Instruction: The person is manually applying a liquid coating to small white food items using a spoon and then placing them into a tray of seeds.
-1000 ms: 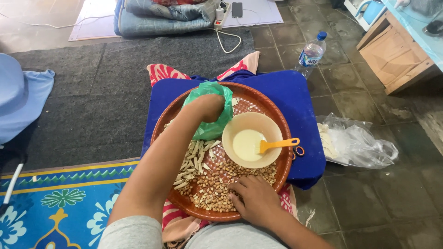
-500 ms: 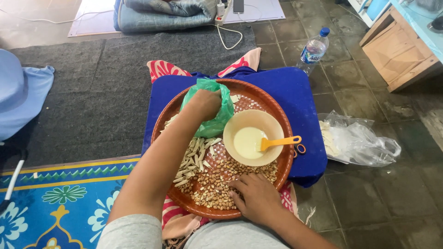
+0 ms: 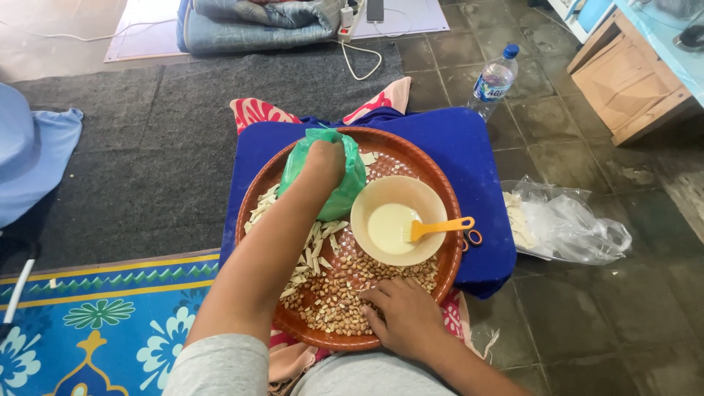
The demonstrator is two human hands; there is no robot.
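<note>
Left hand (image 3: pixel 326 158) grips green bag (image 3: pixel 345 192) — right hand (image 3: pixel 403 315) rests on peanuts (image 3: pixel 337 301)

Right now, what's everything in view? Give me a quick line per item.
round tray: 1, brown, on blue cushion
cushion: 1, blue, under tray
peanuts: many, tan, near side of tray
pale strips: many, cream, tray's left
bowl: 1, cream, on tray
brush: 1, orange, in bowl
green bag: 1, far side of tray
water bottle: 1, clear, floor
clear bag: 1, floor right
left hand: on green bag
right hand: on peanuts
</note>
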